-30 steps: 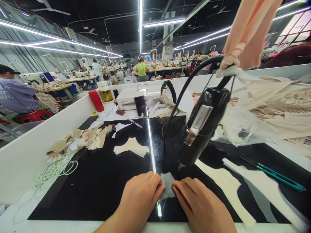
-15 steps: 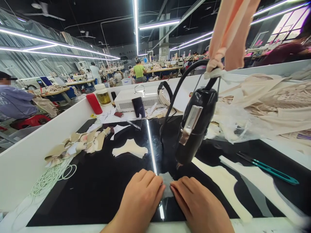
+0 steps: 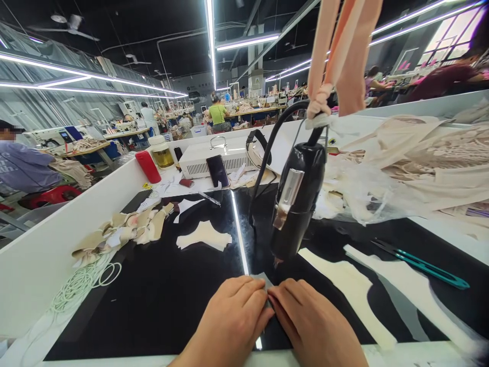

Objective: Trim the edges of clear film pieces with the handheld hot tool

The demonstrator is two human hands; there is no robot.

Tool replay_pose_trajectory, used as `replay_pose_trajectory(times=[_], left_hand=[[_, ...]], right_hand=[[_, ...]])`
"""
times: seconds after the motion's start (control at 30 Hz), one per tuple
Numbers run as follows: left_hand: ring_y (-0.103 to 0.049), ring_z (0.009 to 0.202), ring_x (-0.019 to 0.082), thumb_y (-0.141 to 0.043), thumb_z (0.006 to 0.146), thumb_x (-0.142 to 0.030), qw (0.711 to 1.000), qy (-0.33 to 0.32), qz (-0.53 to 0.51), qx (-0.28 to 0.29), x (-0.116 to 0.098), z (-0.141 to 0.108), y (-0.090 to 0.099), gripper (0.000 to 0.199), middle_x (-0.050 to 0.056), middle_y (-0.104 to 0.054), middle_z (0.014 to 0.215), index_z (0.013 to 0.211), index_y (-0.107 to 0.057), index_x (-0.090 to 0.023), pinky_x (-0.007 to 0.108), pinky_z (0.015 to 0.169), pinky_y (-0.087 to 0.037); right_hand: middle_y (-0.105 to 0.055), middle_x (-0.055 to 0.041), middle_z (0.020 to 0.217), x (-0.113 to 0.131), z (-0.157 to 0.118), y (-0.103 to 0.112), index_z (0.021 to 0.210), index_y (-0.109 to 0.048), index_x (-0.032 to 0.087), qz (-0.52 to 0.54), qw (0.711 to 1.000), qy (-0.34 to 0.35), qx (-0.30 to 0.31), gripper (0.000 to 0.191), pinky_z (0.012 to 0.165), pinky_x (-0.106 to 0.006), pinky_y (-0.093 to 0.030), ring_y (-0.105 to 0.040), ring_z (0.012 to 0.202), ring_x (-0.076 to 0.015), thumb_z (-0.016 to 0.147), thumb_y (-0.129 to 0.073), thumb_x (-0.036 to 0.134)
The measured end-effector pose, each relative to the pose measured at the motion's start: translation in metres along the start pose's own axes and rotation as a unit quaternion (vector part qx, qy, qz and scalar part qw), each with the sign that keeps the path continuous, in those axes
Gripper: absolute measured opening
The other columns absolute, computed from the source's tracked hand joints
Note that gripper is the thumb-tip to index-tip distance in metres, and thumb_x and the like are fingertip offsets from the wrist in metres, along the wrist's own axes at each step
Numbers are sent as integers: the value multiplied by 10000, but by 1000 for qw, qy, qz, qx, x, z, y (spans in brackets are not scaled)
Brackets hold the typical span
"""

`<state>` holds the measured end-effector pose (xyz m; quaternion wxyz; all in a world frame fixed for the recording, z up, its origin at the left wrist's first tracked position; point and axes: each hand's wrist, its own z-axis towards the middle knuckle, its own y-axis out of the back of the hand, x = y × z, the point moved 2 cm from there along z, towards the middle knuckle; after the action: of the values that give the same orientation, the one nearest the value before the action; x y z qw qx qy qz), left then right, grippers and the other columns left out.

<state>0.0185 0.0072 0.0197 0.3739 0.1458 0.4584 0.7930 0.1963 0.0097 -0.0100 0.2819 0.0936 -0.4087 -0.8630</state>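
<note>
Near the front of the black work surface, my left hand and my right hand meet over a small grey translucent piece. Both hands have their fingers closed on it, and they cover most of it. Just above them hangs a black handheld tool on a knotted pink cloth strip, its tip close behind my fingers. Cream cut pieces lie to the left and to the right of the tool.
Green thread snips lie at the right. Tan fabric pieces and pale green cord are at the left. Behind stand a white box, a phone, a red case and a jar. Plastic and beige fabric heap up at the right.
My left hand has moved right, up against my right hand, and covers more of the grey piece. The hanging tool and its pink strip have swung slightly left.
</note>
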Motion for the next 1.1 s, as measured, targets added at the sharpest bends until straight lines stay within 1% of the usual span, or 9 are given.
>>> replay_pose_trajectory(times=[0.33, 0.43, 0.53, 0.63, 0.7, 0.77, 0.87, 1.0, 1.1], left_hand=[[-812, 1070, 214, -336, 1213, -350, 1000, -12, 6, -27, 2, 1, -3, 409, 51, -836, 1181, 1117, -688, -166, 352, 951, -660], [-809, 1053, 199, -341, 1214, -398, 999, -13, -1, -46, 1, 2, -4, 432, 38, -835, 1149, 1074, -680, -170, 335, 952, -648], [-804, 1057, 197, -354, 1210, -445, 999, -13, -7, -47, -1, 2, -5, 454, 35, -831, 1149, 1061, -681, -168, 328, 936, -639], [-803, 1022, 190, -365, 1207, -464, 998, -30, -14, -61, -4, 2, -5, 469, 31, -832, 1131, 1023, -682, -170, 316, 886, -632], [-801, 1000, 186, -369, 1207, -461, 996, -45, -18, -76, -5, 1, -7, 474, 31, -833, 1108, 983, -675, -176, 309, 851, -625], [-798, 998, 185, -372, 1207, -455, 995, -52, -14, -86, -5, 1, -8, 473, 29, -832, 1099, 958, -667, -180, 308, 830, -618], [-793, 1006, 176, -372, 1209, -451, 995, -53, -3, -88, -7, 1, -8, 475, 21, -828, 1098, 954, -664, -178, 302, 848, -610], [-790, 1008, 171, -375, 1209, -443, 994, -56, 8, -91, -9, 3, -9, 479, 20, -826, 1084, 945, -667, -171, 293, 846, -607], [-791, 1011, 181, -419, 1198, -436, 994, -58, 18, -89, -9, 2, -11, 445, 26, -828, 1099, 952, -674, -167, 302, 805, -613]], right_hand=[[-689, -26, 796, -10, 0, 5, 975, -704, 230, 17, 999, 36, 35, 380, 586, -352, -484, -657, 642, -199, 1136, -369, 148], [-784, -56, 926, -23, 3, 21, 1089, -742, 228, 41, 998, 40, 4, 348, 683, -348, -572, -757, 789, -214, 1161, -402, 237], [-827, -69, 1029, -45, 7, 40, 1148, -734, 245, 55, 997, -12, -58, 324, 819, -389, -625, -805, 923, -259, 1165, -456, 410], [-833, -71, 1040, -64, 17, 49, 1229, -701, 281, 82, 987, -123, -62, 417, 709, -406, -650, -822, 895, -298, 1089, -536, 639], [-830, -80, 1128, -70, 29, 49, 1369, -645, 315, 151, 970, -187, -31, 552, 728, -424, -677, -832, 948, -318, 1013, -600, 736], [-794, -98, 1297, -68, 46, 49, 1515, -535, 346, 267, 937, -223, -21, 721, 902, -482, -684, -813, 1110, -333, 949, -670, 773], [-733, -111, 1440, -56, 79, 52, 1529, -498, 342, 423, 873, -231, -75, 880, 1061, -492, -633, -738, 1293, -339, 828, -822, 763], [-816, -30, 1087, -40, 111, 55, 1131, -669, 317, 499, 830, -213, -129, 443, 800, -372, -676, -801, 915, -250, 860, -884, 594], [-764, 1, 955, -33, 114, 52, 1103, -671, 312, 479, 834, -222, -156, 408, 683, -360, -630, -730, 720, -212, 846, -908, 522]])
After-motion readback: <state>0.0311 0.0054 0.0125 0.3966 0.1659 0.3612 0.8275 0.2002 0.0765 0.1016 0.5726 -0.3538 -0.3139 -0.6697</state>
